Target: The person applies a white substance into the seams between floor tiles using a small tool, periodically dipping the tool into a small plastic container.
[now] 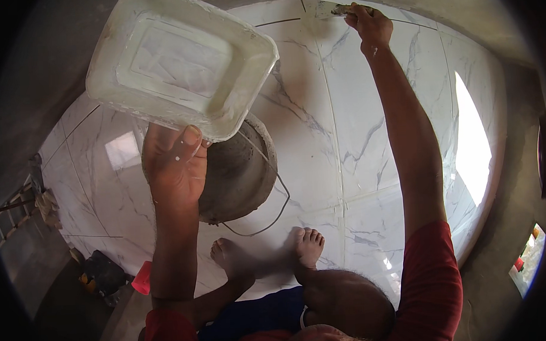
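Note:
My left hand (175, 165) grips the near rim of a white plastic tub (228, 82), thumb over the edge. The tub is tilted toward me, its inside smeared with white paste; a few white spots dot my fingers. My right arm stretches far forward, and my right hand (371, 27) is closed round a small, dirty scraper-like tool (341, 10), its exact kind unclear. The tool is at the white, grey-veined tiles (301, 109), near a joint line. Below the tub stands a grey, grimy bucket (240, 177), partly hidden by the tub and my left hand.
The bucket's wire handle (279, 215) hangs out to the right. My bare feet (310, 247) stand on the tiles just nearer than the bucket. A red cup-like object (142, 278) and a dark bundle (102, 272) lie at lower left. Plain grey walls (506, 222) border the tiles.

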The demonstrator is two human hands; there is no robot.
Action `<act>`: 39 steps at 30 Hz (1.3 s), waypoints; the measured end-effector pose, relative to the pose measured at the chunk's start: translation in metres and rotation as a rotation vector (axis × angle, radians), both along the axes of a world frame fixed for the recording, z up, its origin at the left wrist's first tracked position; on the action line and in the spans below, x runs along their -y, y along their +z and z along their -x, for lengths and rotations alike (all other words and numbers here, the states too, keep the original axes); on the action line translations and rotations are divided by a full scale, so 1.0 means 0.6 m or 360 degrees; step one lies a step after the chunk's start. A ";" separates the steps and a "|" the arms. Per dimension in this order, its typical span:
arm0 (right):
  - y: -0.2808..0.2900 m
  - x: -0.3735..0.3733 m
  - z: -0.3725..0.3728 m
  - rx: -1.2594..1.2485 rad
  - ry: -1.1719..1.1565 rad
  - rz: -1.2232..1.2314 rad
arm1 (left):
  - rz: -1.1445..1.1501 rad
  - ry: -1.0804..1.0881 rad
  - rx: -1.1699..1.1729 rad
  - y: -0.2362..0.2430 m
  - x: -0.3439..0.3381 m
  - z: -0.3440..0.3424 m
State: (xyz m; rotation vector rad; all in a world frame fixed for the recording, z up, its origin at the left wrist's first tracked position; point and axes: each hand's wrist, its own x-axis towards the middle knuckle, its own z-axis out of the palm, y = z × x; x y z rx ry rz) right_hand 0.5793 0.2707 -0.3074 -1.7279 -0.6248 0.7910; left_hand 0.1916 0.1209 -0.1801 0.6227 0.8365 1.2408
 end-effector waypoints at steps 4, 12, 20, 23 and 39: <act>-0.011 -0.011 -0.003 -0.0131 -0.0083 0.0022 | -0.0009 -0.0027 0.0004 -0.003 0.001 0.010; -0.022 -0.038 0.006 -0.0202 -0.0016 0.0036 | 0.0001 -0.0077 0.0015 -0.018 0.002 0.024; -0.033 -0.045 -0.003 0.0033 0.0161 0.0043 | 0.0023 -0.0062 -0.0012 -0.023 0.002 0.015; -0.009 -0.023 0.027 0.0190 0.0230 -0.0079 | 0.0010 -0.0040 -0.0007 -0.016 0.003 0.025; -0.060 0.040 0.077 0.0299 -0.0078 -0.0252 | -0.0026 -0.0061 0.0053 -0.005 0.002 0.008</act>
